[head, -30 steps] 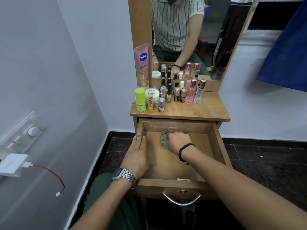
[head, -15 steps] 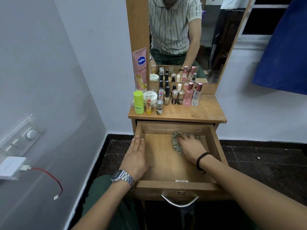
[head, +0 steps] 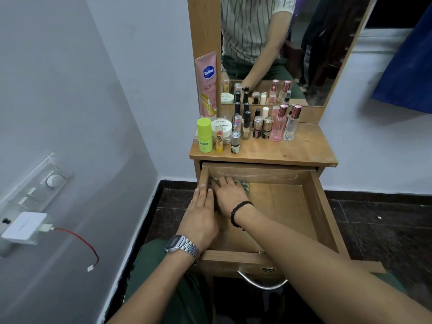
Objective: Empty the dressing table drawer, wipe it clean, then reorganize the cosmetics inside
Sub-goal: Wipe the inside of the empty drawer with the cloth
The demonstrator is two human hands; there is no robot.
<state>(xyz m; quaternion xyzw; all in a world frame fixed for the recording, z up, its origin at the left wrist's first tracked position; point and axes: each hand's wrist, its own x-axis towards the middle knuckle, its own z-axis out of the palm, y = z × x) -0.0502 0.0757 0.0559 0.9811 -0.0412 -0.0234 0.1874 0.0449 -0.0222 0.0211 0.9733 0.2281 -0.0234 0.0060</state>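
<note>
Cloth (head: 243, 184) in drawer's (head: 313, 202) far-left corner

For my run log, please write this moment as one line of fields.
step: wiping drawer | right hand: presses cloth in back left corner | left hand: flat on left wall | cosmetics: on tabletop

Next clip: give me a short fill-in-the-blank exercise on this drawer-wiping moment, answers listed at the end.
1. The right hand presses a ____ onto the drawer floor.
2. The cloth lies in the drawer's far-____ corner.
3. The left hand, which rests flat on the drawer's left wall, wears a ____ at the wrist.
4. The cosmetics stand on the ____, not in the drawer.

Missing words: cloth; left; watch; tabletop
</note>
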